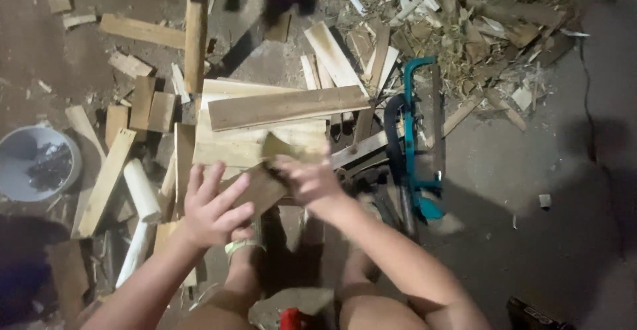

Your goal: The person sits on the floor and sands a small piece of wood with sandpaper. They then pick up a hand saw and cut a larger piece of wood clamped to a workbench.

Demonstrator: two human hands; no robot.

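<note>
My left hand (211,209) rests with spread fingers on a short brown wooden board (260,189) that lies tilted in front of me. My right hand (310,178) grips the upper end of the same board, fingers curled over it. Just beyond the hands lies a stack of pale planks (265,127), with a darker plank (285,106) across the top. My bare knees show at the bottom of the view.
A teal-framed hand saw (417,137) lies to the right of the planks. A grey bowl (26,167) holding dark small pieces sits at the left. Wood offcuts (126,124) and white rods (141,190) litter the left; a scrap pile (464,24) fills the top right.
</note>
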